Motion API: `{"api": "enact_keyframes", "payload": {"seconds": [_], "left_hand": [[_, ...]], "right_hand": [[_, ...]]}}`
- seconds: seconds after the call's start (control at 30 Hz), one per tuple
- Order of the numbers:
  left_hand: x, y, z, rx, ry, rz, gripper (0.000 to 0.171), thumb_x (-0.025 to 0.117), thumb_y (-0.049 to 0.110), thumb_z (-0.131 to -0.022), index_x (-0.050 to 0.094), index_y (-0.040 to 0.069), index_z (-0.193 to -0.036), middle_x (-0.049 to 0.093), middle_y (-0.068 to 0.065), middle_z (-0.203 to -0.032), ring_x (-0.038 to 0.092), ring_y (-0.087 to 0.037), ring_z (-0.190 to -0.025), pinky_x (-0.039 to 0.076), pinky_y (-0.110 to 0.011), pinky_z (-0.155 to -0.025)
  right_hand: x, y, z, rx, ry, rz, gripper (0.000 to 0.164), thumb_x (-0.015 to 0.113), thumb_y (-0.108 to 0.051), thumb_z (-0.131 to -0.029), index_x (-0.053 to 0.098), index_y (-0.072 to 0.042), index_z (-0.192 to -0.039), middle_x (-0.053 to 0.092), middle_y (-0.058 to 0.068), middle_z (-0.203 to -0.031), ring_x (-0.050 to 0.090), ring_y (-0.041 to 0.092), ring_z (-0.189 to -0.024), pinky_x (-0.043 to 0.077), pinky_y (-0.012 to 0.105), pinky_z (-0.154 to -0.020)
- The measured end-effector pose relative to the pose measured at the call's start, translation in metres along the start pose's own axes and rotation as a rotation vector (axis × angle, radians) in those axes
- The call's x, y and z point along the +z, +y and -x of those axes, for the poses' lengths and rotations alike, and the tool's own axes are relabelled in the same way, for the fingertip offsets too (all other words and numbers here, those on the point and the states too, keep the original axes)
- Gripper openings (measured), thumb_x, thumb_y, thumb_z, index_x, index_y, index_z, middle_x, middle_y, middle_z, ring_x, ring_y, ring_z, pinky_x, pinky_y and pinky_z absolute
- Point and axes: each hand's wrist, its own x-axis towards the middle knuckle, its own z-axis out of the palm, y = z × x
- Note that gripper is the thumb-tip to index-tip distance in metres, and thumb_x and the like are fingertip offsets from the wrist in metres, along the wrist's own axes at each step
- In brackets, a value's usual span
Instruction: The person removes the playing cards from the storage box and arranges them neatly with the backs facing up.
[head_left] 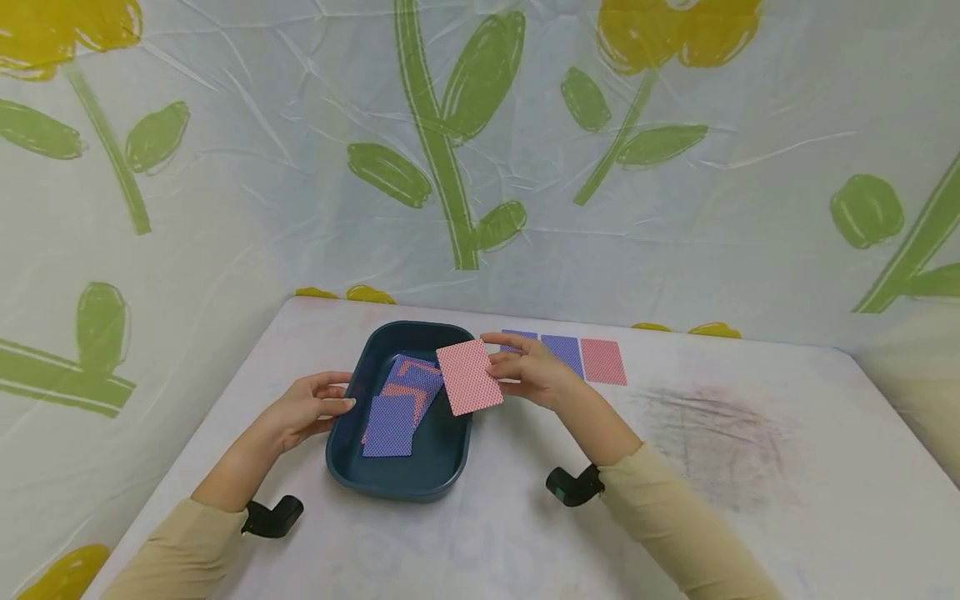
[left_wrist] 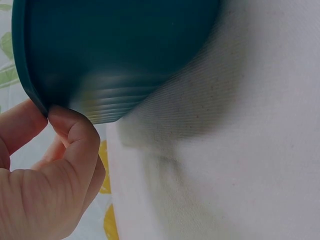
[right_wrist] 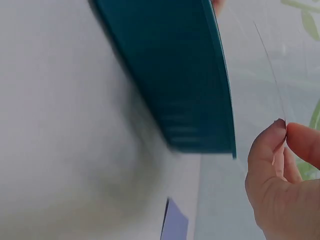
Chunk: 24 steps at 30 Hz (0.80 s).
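My left hand (head_left: 311,408) pinches the left rim of a dark teal plastic bin (head_left: 397,492), thumb and finger on either side of the edge in the left wrist view. Inside the bin lies a loose pile of blue and red patterned playing cards (head_left: 387,427). Over the bin's right rim, my right hand (head_left: 531,367) pinches a red-backed playing card (head_left: 469,377) by its right edge. In the right wrist view that card (right_wrist: 270,70) shows edge-on as a thin line between thumb and finger.
Behind the right hand, a row of cards lies on the white-covered table (head_left: 510,533): a partly hidden blue card (head_left: 519,337), another blue card (head_left: 562,354) and a red card (head_left: 603,362) at its right end. A flower-patterned sheet (head_left: 315,183) hangs behind the table.
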Motion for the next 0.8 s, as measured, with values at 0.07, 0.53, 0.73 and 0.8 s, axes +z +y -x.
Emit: {"api": "enact_keyframes", "payload": {"seconds": [0.07,0.53,0.73,0.8], "left_hand": [[0.0,0.0,0.0,0.0,0.0,-0.001,0.056,0.059,0.005,-0.09,0.033,-0.004,-0.139,0.051,-0.012,-0.103,0.056,-0.016,-0.086,0.05,-0.027,-0.075],[-0.001,0.0,-0.001,-0.002,-0.008,0.015,0.057,0.058,0.004,-0.09,0.032,-0.005,-0.14,0.05,-0.01,-0.1,0.054,-0.015,-0.085,0.049,-0.026,-0.074],[-0.001,0.001,-0.001,-0.004,-0.004,0.007,0.056,0.059,0.005,-0.09,0.033,-0.004,-0.139,0.048,-0.01,-0.101,0.052,-0.016,-0.087,0.048,-0.026,-0.073],[-0.001,0.0,-0.002,-0.004,-0.003,0.008,0.056,0.059,0.005,-0.09,0.034,-0.004,-0.139,0.048,-0.01,-0.102,0.052,-0.017,-0.088,0.048,-0.026,-0.073]], "right_hand": [[-0.01,-0.001,0.001,0.005,0.01,-0.03,0.055,0.053,0.009,-0.087,0.04,-0.004,-0.139,0.06,0.007,-0.102,0.058,0.019,-0.091,0.049,0.033,-0.081],[-0.081,-0.01,0.019,0.05,0.064,-0.084,0.045,0.048,0.005,-0.091,0.037,-0.006,-0.134,0.047,0.006,-0.109,0.05,0.017,-0.093,0.046,0.027,-0.077],[-0.107,-0.014,0.026,0.061,0.132,-0.049,0.048,0.048,0.004,-0.092,0.034,-0.008,-0.137,0.046,0.004,-0.109,0.051,0.015,-0.092,0.045,0.026,-0.076],[-0.116,-0.014,0.027,0.067,0.151,-0.031,0.054,0.047,0.003,-0.092,0.029,-0.006,-0.142,0.045,0.004,-0.111,0.05,0.014,-0.092,0.044,0.026,-0.077]]}}
